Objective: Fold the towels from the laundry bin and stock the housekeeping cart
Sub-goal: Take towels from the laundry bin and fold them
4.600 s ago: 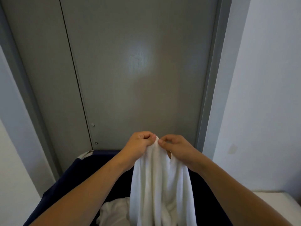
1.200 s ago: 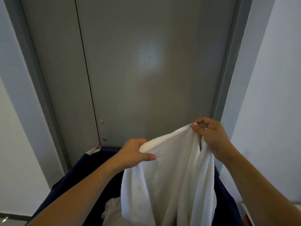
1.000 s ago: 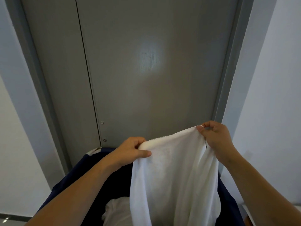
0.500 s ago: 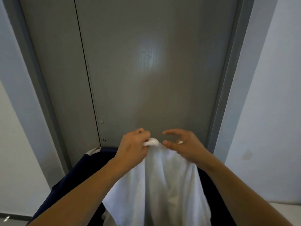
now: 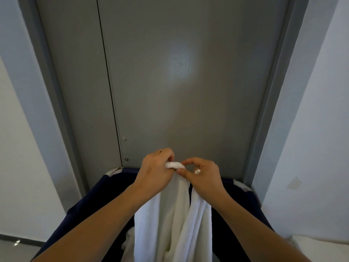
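Observation:
A white towel (image 5: 170,220) hangs in long folds over the dark blue laundry bin (image 5: 98,201). My left hand (image 5: 156,173) grips the towel's bunched top edge between thumb and curled fingers. My right hand (image 5: 202,176) is right beside it, pinching the same edge with thumb and forefinger, and a small white corner shows in its palm. The two hands nearly touch at the middle of the view. More white cloth (image 5: 128,241) lies in the bin under the hanging towel.
A grey metal door (image 5: 179,82) with a vertical seam stands directly behind the bin. White walls (image 5: 317,129) flank it on both sides. A white padded surface (image 5: 321,246) shows at the lower right corner.
A second ago my hands held the towel's top edge spread wide. They have come together at the middle, doubling the edge, and the towel now hangs narrower.

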